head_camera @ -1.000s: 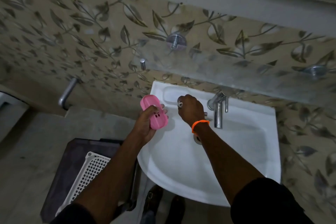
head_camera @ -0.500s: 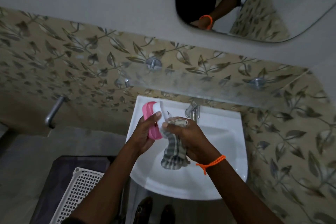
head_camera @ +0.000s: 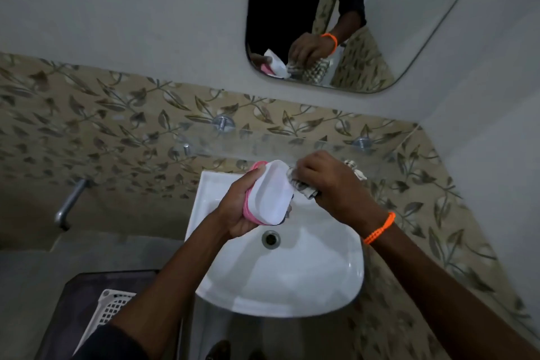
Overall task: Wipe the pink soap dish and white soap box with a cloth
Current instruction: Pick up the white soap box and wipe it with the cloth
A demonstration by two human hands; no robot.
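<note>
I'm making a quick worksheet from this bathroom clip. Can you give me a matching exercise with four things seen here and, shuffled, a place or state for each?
Column one:
1. white soap box
2. cloth
3. orange band
4. white basket

Column two:
A. around the right wrist
B. low at the left, beside the sink
C. held together with the pink soap dish in the left hand
D. bunched in the right hand, against the box

Pairs: 1-C, 2-D, 3-A, 4-B
</note>
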